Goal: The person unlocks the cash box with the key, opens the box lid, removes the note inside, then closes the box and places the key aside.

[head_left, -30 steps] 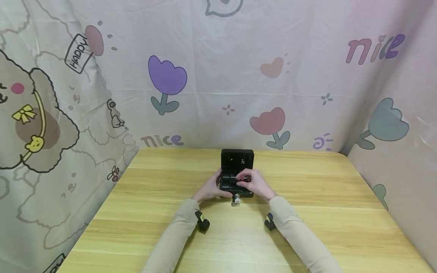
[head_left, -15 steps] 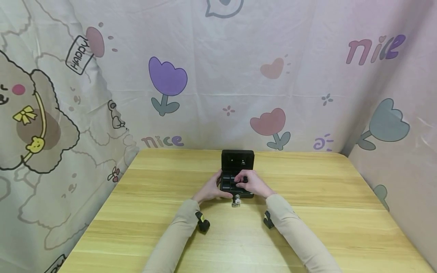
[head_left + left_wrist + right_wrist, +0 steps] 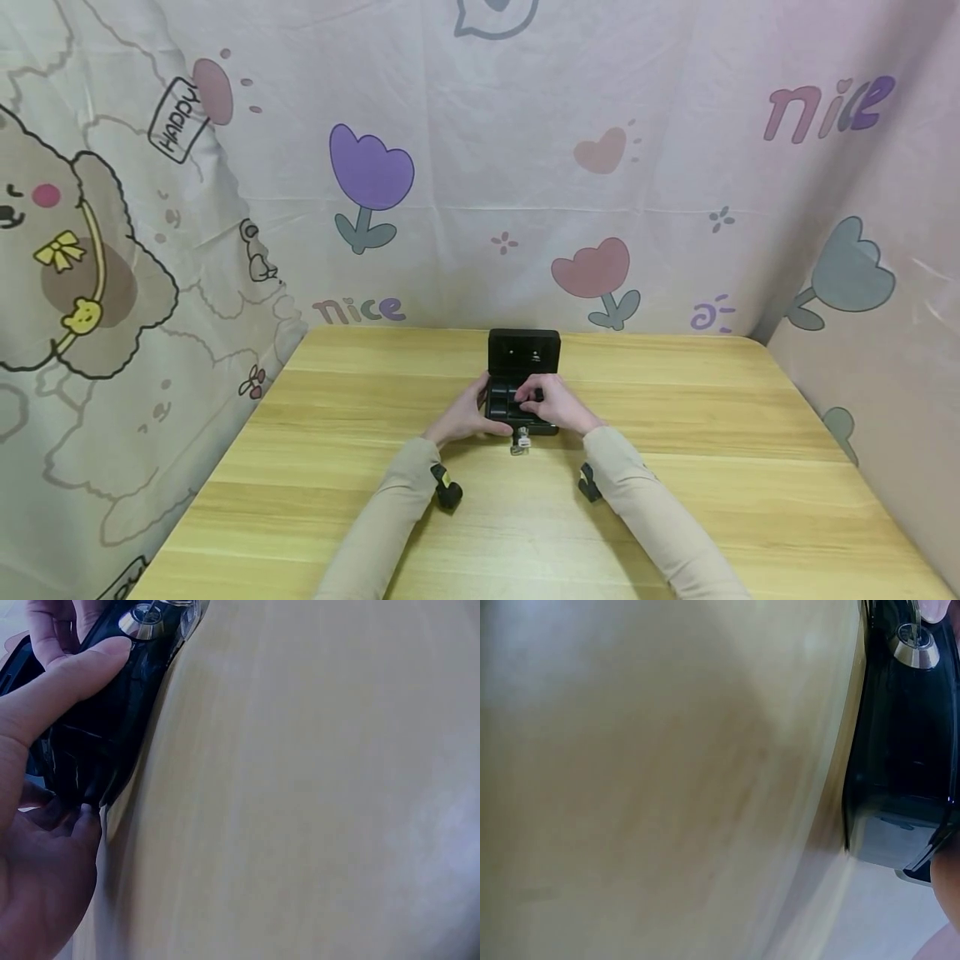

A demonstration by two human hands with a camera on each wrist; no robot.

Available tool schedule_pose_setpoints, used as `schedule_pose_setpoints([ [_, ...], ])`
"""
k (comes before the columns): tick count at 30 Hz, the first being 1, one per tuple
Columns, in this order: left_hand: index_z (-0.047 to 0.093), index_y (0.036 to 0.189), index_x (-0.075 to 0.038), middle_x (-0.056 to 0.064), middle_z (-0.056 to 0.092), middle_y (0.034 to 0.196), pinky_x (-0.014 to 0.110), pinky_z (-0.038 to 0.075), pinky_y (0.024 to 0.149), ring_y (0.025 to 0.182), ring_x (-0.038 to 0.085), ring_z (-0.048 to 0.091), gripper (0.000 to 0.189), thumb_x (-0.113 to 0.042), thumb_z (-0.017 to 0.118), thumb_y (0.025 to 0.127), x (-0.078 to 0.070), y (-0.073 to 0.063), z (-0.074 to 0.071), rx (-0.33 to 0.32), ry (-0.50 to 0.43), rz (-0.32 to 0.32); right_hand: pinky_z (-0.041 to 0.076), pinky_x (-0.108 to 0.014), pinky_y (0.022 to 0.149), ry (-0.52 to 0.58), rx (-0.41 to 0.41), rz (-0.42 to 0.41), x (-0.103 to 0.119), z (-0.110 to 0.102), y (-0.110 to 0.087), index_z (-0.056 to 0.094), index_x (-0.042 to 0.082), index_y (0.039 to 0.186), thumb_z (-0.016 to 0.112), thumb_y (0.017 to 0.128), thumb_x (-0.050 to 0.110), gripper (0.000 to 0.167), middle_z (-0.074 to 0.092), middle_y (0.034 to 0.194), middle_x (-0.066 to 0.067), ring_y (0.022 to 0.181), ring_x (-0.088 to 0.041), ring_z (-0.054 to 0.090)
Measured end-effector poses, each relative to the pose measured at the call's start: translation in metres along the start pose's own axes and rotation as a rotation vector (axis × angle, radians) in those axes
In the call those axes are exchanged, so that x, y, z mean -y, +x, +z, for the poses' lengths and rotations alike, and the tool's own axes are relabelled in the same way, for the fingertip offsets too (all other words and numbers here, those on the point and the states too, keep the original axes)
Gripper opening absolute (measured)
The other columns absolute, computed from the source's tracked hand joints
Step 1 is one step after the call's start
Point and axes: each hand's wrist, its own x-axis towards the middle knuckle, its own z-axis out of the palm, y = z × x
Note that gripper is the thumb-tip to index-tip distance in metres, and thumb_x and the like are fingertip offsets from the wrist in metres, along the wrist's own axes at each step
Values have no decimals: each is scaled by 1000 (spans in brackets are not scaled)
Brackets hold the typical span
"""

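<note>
A small black lockable cash box (image 3: 498, 410) lies near the far side of the table, its lid (image 3: 523, 350) raised. Dark compartments show inside it. A key sits in the silver lock (image 3: 915, 649) on the front, and a small bunch of keys (image 3: 521, 443) hangs from it. My left hand (image 3: 463, 417) grips the box at its left side, thumb on the front beside the lock. Over the right part of the compartments, my right hand (image 3: 557, 403) reaches in with thumb and fingers curled close together. I cannot tell whether something is between them.
The wooden table (image 3: 360, 400) extends to either side of the box and in front of it. A patterned cloth (image 3: 480, 167) hangs behind and at both sides. Black wrist cameras (image 3: 447, 490) sit on both forearms.
Within the last second my right hand has shifted slightly left over the compartments. My left hand and the box stay in place.
</note>
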Motion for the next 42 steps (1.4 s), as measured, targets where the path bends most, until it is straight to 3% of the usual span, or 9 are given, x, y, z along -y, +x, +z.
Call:
schedule_pose_setpoints([
  [6,9,158,8,26,11,167,45,21,129,156,37,18,121,-18,91,73,-2,-2,0,-7,8,-42,49,-19,72,-16,-13,5,2,1,0,76,5,90,75,85,-1,8,72,88,-4,77,-7,57],
  [16,9,158,7,26,12,167,45,22,128,155,36,20,119,-19,90,74,-3,-2,1,-7,41,-43,50,-20,70,-29,-41,7,4,2,-1,76,6,88,74,84,-3,10,74,88,-5,77,-8,58],
  [23,14,160,0,17,25,167,43,24,129,155,30,24,118,-18,91,73,-2,0,0,0,41,-10,50,-20,70,-20,-61,11,6,2,-2,76,5,88,74,84,-4,11,75,89,-5,77,-8,59],
  [33,34,154,-10,10,57,145,47,35,123,137,27,50,102,-12,92,70,-2,1,0,-10,12,58,52,-23,75,20,-82,14,14,-4,-5,77,4,90,74,84,-5,11,76,92,-8,80,-12,62],
  [37,37,151,-10,11,59,142,45,37,120,133,26,53,101,-9,93,68,-3,2,0,-22,6,49,54,-24,75,35,-101,-13,18,-8,-7,77,3,90,74,84,-5,11,76,91,-9,80,-13,63],
  [42,35,152,-7,12,56,146,47,32,125,142,29,47,103,-9,93,67,-2,2,0,-21,10,38,53,-25,75,39,-120,-30,22,-14,-12,76,4,89,73,84,-5,11,74,89,-8,79,-12,61],
])
